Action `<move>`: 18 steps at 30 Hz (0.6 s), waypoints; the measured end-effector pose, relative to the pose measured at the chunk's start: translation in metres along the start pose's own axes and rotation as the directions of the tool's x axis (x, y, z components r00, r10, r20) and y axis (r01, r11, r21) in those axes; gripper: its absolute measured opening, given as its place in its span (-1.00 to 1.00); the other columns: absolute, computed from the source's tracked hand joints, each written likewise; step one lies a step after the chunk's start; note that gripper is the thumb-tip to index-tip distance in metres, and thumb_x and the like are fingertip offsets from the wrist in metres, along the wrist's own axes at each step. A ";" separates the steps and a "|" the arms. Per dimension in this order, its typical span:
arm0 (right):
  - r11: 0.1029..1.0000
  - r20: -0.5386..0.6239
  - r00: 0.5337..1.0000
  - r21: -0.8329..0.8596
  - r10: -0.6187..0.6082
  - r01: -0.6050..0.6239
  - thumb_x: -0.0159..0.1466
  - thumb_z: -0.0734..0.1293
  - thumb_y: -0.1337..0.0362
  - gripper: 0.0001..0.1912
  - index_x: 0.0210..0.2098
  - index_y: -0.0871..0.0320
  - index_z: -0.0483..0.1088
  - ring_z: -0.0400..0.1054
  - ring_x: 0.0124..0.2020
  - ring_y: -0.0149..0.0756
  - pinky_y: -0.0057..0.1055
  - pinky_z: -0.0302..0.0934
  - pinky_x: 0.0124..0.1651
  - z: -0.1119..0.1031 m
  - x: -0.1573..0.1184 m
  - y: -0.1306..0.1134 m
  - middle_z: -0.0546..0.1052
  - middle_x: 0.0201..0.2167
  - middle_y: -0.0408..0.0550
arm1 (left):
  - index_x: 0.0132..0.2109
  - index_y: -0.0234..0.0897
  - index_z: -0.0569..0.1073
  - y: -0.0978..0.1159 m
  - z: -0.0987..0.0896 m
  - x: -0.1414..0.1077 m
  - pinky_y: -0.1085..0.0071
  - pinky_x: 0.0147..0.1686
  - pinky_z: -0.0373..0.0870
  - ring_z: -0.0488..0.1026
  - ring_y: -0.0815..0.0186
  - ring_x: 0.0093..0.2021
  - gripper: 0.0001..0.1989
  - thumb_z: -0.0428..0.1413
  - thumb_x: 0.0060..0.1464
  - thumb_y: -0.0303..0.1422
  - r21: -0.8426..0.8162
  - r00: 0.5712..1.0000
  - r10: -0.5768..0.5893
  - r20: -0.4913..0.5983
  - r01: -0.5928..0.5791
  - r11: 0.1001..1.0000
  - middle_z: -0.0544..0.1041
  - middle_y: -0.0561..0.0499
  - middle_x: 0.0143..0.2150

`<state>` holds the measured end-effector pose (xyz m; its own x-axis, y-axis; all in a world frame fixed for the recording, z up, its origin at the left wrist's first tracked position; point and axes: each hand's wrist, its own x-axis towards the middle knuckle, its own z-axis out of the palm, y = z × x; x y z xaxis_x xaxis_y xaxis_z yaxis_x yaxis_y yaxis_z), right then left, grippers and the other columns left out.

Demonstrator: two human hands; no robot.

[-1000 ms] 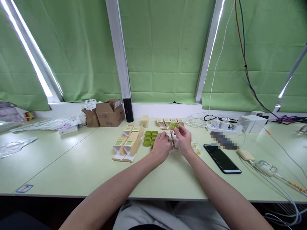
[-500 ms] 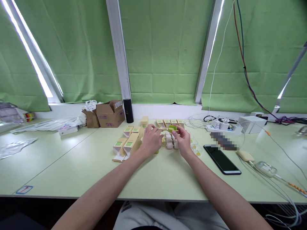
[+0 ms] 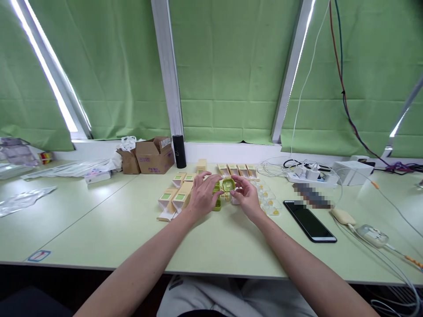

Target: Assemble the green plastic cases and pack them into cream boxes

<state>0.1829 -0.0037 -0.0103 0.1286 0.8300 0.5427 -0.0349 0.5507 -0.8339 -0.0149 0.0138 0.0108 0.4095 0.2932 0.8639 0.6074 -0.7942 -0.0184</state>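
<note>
A small square green case (image 3: 228, 185) is held up between my hands, its hollow side facing me. The fingers of my right hand (image 3: 247, 196) grip its right edge. My left hand (image 3: 203, 193) has its fingertips at the case's left edge. Below and beside the left fingers, more green pieces (image 3: 217, 203) lie on the table. Several cream boxes with green labels (image 3: 180, 197) stand left of my left hand. Right of my right hand are several clear pieces with yellow centres (image 3: 270, 202). A white piece (image 3: 235, 200) is partly hidden under the right fingers.
More cream boxes (image 3: 232, 169) stand behind the hands. A phone (image 3: 309, 221), a power strip (image 3: 312, 177) and cables are on the right. A cardboard box (image 3: 153, 157) and a black cylinder (image 3: 179, 152) stand at the back left, and the table's front edge (image 3: 224, 276) is near me.
The green case has moved left and slightly down and has been turned to face me. My right hand has moved left with it, and the green pieces below now show.
</note>
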 end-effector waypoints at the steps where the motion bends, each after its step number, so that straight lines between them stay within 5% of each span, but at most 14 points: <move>1: 1.000 0.008 1.000 0.006 -0.004 0.004 0.09 0.52 0.21 -0.49 0.04 0.01 0.50 0.46 -0.06 -0.16 -0.27 0.36 -0.14 0.001 -0.001 0.000 0.59 0.07 0.05 | 0.22 -0.21 0.43 0.000 0.000 -0.001 0.00 0.18 0.31 0.35 -0.05 0.22 -0.60 0.22 0.26 -0.40 0.005 1.000 0.007 -0.002 -0.007 1.000 0.62 -0.14 0.12; 10: 0.999 0.024 1.000 0.041 0.004 -0.005 0.12 0.55 0.11 -0.53 -0.04 0.01 0.39 0.48 -0.10 -0.19 -0.30 0.35 -0.13 0.003 -0.004 -0.002 0.61 -0.08 -0.01 | 0.09 -0.17 0.54 0.001 -0.002 -0.003 -0.01 0.21 0.32 0.41 0.00 0.22 -0.77 0.18 0.32 -0.34 -0.014 0.998 -0.048 0.038 0.048 0.999 0.66 -0.11 0.05; 18: 0.999 0.058 0.997 -0.017 -0.043 0.044 0.13 0.55 0.12 -0.49 0.02 0.01 0.40 0.44 -0.06 -0.17 -0.31 0.36 -0.16 0.005 -0.008 -0.004 0.56 -0.02 0.02 | 0.04 -0.25 0.56 -0.002 0.005 -0.004 0.05 0.12 0.42 0.45 0.03 0.11 -0.77 0.23 0.30 -0.28 -0.100 0.987 -0.154 -0.056 0.148 0.984 0.66 -0.13 -0.11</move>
<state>0.1772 -0.0126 -0.0107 0.0721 0.8090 0.5833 -0.0118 0.5855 -0.8106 -0.0146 0.0165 0.0048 0.2723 0.3813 0.8834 0.5900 -0.7914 0.1598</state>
